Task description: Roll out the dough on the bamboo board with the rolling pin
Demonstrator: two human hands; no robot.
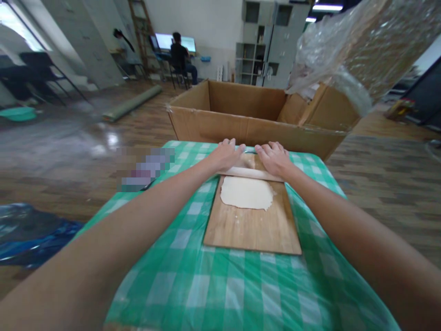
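Note:
A pale rolling pin lies across a wooden cutting board, near its far end. My left hand rests at the pin's left end, and my right hand is at its right end. Fingers on both hands point forward past the pin, thumbs turned inward, with the pin under the heels of the palms. Just on the near side of the pin, a thin flat sheet of dough with ragged edges lies on the board. Something behind the pin, between my hands, is partly hidden.
A green-and-white checked cloth covers the table under the board. At the table's left edge lies a blurred-out flat object. A large cardboard box stands beyond the far edge, with plastic-wrapped material at right. A seated person is far behind.

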